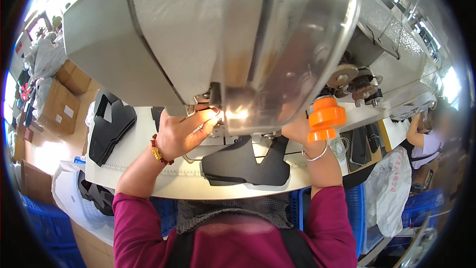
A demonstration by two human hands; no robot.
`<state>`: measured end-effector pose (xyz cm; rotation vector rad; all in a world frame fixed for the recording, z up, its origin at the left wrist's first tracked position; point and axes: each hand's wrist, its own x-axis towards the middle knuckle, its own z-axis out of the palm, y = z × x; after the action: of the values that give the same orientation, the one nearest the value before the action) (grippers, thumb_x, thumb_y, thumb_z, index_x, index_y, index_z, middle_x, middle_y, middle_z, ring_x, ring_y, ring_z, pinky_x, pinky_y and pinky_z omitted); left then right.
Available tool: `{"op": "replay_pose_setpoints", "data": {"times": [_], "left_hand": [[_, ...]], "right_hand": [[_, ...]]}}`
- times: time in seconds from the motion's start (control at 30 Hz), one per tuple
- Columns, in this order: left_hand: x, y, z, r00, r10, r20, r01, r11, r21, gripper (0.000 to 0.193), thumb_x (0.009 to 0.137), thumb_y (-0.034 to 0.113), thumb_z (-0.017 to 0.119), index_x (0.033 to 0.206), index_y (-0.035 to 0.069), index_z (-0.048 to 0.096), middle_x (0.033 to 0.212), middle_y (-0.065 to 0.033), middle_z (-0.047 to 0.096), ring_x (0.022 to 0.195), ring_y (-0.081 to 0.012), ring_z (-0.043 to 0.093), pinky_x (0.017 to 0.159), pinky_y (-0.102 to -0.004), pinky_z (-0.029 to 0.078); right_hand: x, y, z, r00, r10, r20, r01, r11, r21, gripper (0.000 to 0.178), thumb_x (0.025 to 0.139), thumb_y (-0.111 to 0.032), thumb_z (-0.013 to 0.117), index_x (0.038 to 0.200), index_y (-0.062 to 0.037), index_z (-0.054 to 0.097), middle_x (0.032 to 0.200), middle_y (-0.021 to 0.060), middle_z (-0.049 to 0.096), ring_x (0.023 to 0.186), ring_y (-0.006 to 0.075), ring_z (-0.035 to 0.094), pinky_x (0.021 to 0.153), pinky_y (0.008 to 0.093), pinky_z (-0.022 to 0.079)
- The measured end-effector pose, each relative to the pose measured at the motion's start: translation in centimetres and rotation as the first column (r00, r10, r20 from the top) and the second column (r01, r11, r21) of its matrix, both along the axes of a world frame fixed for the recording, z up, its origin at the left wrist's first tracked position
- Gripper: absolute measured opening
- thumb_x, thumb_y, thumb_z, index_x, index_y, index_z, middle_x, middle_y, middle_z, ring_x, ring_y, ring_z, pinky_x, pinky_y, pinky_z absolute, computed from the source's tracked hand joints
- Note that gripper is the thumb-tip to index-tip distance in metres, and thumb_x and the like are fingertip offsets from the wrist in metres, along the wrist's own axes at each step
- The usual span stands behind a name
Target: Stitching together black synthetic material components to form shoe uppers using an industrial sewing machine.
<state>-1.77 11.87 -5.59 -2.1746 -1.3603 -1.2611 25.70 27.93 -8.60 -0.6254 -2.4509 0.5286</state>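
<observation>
progress: the work appears to be at a set-up or adjusting stage. the black panel (243, 166) lies on the table (183, 186) in front of and between the hands, its notched edge toward the machine head; neither hand visibly grips it. no seam can be made out on its upper face, so completed stitching cannot be confirmed. feeding the panel through is judged to be outstanding. a stack of black panels (116, 124) lies to the left of the left hand; whether these are finished or waiting cannot be told.

hand state: the left hand (179, 131) is narrow, thumb and fingertips pinched together in the lit area under the sewing machine (168, 34); whether a thread lies between them cannot be told. the right hand (296, 126) is behind the clear shield (297, 44), fingers obscured; spread and hold cannot be told.

materials: the panel is matte, dark and flat, with a deep v-shaped notch and rounded corners. the machine casing is smooth grey with straight seams. the shield is transparent, curved and glossy. orange ribbed caps (327, 114) sit just beside the right hand. the table is pale and smooth, with a curved front edge.
</observation>
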Motion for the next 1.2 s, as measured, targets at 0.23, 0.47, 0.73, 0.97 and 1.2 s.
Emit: {"op": "replay_pose_setpoints", "data": {"times": [0.23, 0.47, 0.73, 0.97, 1.2], "left_hand": [[-0.6, 0.0, 1.7, 0.996, -0.007, 0.09, 0.018, 0.992, -0.124, 0.024, 0.078, 0.013, 0.085, 0.099, 0.008, 0.076, 0.095, -0.0063, 0.076, 0.081, -0.0267, 0.07, 0.072, -0.0352, 0.055], [-3.5, 2.5, 4.7, 0.983, -0.139, 0.121, 0.176, 0.906, -0.385, 0.042, 0.076, 0.028, 0.091, 0.106, 0.005, 0.073, 0.1, -0.0117, 0.074, 0.089, -0.0248, 0.068, 0.083, -0.0382, 0.054], [-9.1, 0.6, 6.4, 0.979, -0.072, 0.189, 0.104, 0.981, -0.166, 0.052, 0.08, 0.019, 0.087, 0.127, 0.009, 0.068, 0.132, -0.0136, 0.067, 0.117, -0.0274, 0.065, 0.101, -0.0389, 0.052], [-19.4, -12.8, 3.9, 0.849, 0.502, 0.164, -0.492, 0.865, -0.103, 0.052, 0.081, 0.013, 0.082, 0.13, 0.008, 0.067, 0.14, -0.013, 0.064, 0.129, -0.0285, 0.06, 0.109, -0.0383, 0.046], [-22.6, -21.7, -3.8, 0.684, 0.72, -0.114, -0.674, 0.564, -0.477, 0.054, 0.079, 0.017, 0.083, 0.13, 0.013, 0.067, 0.137, -0.0111, 0.065, 0.129, -0.0338, 0.058, 0.113, -0.0435, 0.041]], "right_hand": [[-0.6, -2.7, 4.8, 0.994, 0.089, -0.069, -0.073, 0.974, 0.213, 0.038, 0.073, -0.023, 0.08, 0.109, -0.0133, 0.075, 0.11, 0.0105, 0.073, 0.093, 0.0389, 0.069, 0.08, 0.0432, 0.054], [-0.3, -2.5, 4.3, 0.991, -0.037, -0.132, 0.037, 0.999, 0.001, 0.03, 0.082, -0.024, 0.085, 0.103, -0.0037, 0.076, 0.099, 0.0126, 0.076, 0.09, 0.0309, 0.071, 0.081, 0.0395, 0.054], [1.8, -7.3, 7.6, 0.959, -0.284, 0.017, 0.275, 0.941, 0.199, 0.06, 0.083, -0.034, 0.084, 0.127, 0.0008, 0.061, 0.124, 0.0198, 0.063, 0.113, 0.0404, 0.059, 0.097, 0.0471, 0.047], [3.1, -12.5, 4.1, 0.988, -0.027, 0.15, -0.015, 0.962, 0.272, 0.064, 0.074, -0.026, 0.087, 0.127, -0.0028, 0.059, 0.122, 0.0161, 0.057, 0.116, 0.0397, 0.055, 0.107, 0.0532, 0.042], [2.7, -15.4, -1.4, 0.958, 0.082, 0.273, -0.112, 0.989, 0.095, 0.067, 0.068, -0.02, 0.089, 0.126, -0.003, 0.061, 0.119, 0.0167, 0.056, 0.117, 0.0385, 0.056, 0.11, 0.0539, 0.043]]}}
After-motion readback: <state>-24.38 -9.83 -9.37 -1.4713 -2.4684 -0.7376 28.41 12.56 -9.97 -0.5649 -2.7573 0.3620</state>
